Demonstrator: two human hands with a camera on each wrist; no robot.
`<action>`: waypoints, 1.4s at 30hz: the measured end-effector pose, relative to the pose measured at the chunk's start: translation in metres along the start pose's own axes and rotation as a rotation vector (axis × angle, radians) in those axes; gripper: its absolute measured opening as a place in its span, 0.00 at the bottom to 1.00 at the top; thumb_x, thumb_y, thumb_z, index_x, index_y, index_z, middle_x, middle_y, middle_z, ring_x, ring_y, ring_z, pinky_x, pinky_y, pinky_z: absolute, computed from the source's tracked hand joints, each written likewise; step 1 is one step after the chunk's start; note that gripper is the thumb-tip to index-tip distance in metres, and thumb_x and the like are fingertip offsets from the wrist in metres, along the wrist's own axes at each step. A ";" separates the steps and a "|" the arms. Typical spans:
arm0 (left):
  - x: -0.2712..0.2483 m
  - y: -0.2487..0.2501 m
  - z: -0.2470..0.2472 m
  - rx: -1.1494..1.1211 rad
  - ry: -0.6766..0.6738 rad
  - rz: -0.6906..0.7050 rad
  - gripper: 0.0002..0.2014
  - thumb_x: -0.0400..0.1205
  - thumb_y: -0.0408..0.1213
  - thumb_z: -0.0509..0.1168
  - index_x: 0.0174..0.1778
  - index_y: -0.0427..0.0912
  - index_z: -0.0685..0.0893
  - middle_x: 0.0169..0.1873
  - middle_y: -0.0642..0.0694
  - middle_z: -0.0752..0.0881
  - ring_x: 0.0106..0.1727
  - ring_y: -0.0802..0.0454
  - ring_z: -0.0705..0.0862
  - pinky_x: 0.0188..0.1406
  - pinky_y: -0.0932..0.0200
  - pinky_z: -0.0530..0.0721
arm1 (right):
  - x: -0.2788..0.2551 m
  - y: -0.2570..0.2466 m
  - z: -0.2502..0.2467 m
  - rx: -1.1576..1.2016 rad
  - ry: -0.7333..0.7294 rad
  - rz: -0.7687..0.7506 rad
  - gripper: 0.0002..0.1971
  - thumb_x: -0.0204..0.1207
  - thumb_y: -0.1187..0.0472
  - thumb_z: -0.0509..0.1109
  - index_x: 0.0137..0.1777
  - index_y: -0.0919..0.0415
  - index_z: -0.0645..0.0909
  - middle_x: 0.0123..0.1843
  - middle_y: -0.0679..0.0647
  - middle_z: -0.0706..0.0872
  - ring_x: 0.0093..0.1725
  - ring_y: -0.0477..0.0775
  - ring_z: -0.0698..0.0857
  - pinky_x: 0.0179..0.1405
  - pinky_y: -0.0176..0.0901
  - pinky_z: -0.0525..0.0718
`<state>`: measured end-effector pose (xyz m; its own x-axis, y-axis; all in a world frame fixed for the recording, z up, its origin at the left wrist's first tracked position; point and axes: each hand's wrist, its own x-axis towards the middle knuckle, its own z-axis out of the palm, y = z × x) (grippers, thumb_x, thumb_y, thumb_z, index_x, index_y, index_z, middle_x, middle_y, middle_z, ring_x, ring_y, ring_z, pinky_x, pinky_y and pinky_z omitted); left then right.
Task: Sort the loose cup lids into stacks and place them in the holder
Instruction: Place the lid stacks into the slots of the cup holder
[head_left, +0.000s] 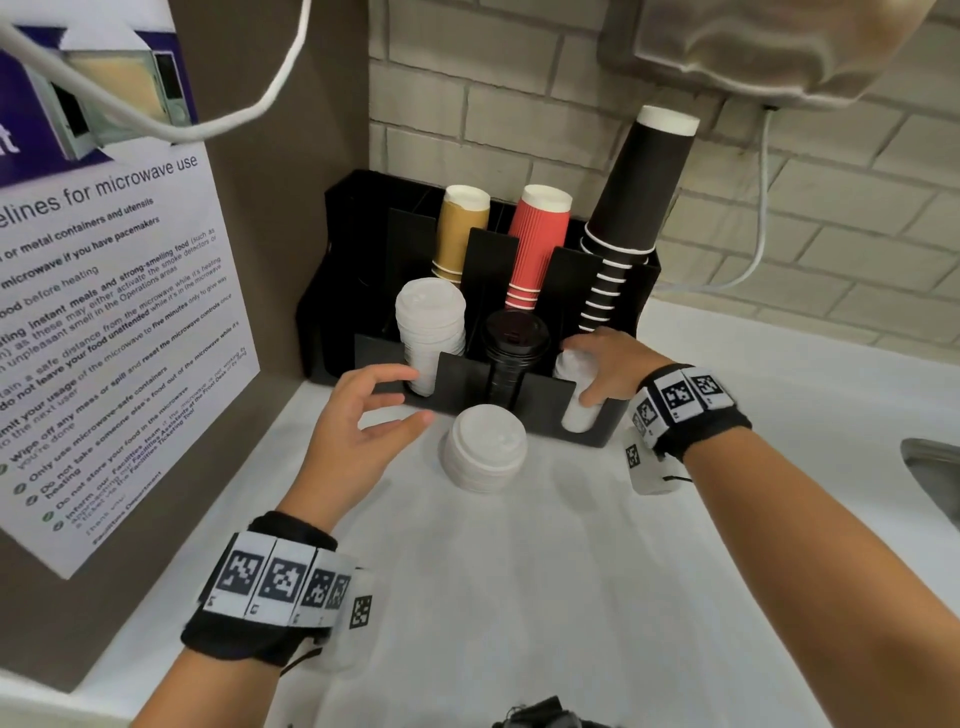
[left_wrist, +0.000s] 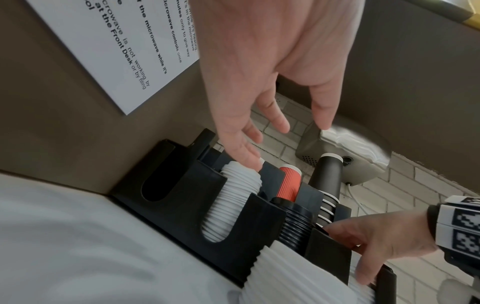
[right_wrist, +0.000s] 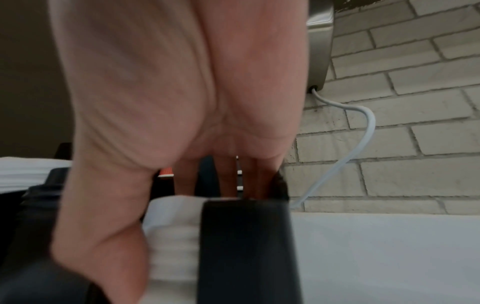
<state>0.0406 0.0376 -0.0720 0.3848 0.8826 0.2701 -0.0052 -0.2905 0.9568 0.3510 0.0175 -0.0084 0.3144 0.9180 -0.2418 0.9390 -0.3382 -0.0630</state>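
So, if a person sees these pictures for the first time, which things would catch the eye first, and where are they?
Probably the black holder in the counter corner, with tall tan, red and black cup stacks behind and lid stacks in its front slots. The right hand grips the white lids in the rightmost front slot. A loose white lid stack stands on the counter before the holder, with the open left hand beside it.

Head looks down; wrists closely share holder (head_left: 592, 415).
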 end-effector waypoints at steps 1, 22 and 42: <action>0.000 0.000 0.000 0.000 0.003 -0.002 0.17 0.77 0.34 0.74 0.58 0.55 0.83 0.63 0.51 0.78 0.58 0.68 0.81 0.43 0.79 0.79 | 0.000 -0.002 0.002 -0.013 0.013 0.002 0.42 0.65 0.61 0.78 0.80 0.50 0.64 0.70 0.60 0.71 0.70 0.64 0.73 0.65 0.53 0.79; -0.001 0.005 0.003 -0.044 -0.041 -0.038 0.13 0.79 0.32 0.72 0.54 0.54 0.84 0.53 0.56 0.86 0.44 0.67 0.85 0.42 0.78 0.78 | -0.011 -0.018 0.024 -0.302 -0.131 0.099 0.57 0.72 0.51 0.75 0.83 0.69 0.34 0.86 0.63 0.42 0.85 0.60 0.47 0.84 0.53 0.49; -0.002 0.004 -0.008 -0.036 -0.041 -0.040 0.12 0.79 0.33 0.71 0.52 0.56 0.84 0.49 0.55 0.86 0.42 0.62 0.85 0.45 0.73 0.80 | -0.014 -0.088 0.077 0.079 -0.090 -0.304 0.47 0.60 0.43 0.82 0.79 0.44 0.64 0.67 0.57 0.70 0.65 0.61 0.75 0.62 0.49 0.79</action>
<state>0.0325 0.0377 -0.0679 0.4224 0.8773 0.2279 -0.0224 -0.2413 0.9702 0.2531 0.0188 -0.0739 0.0047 0.9585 -0.2852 0.9731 -0.0701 -0.2194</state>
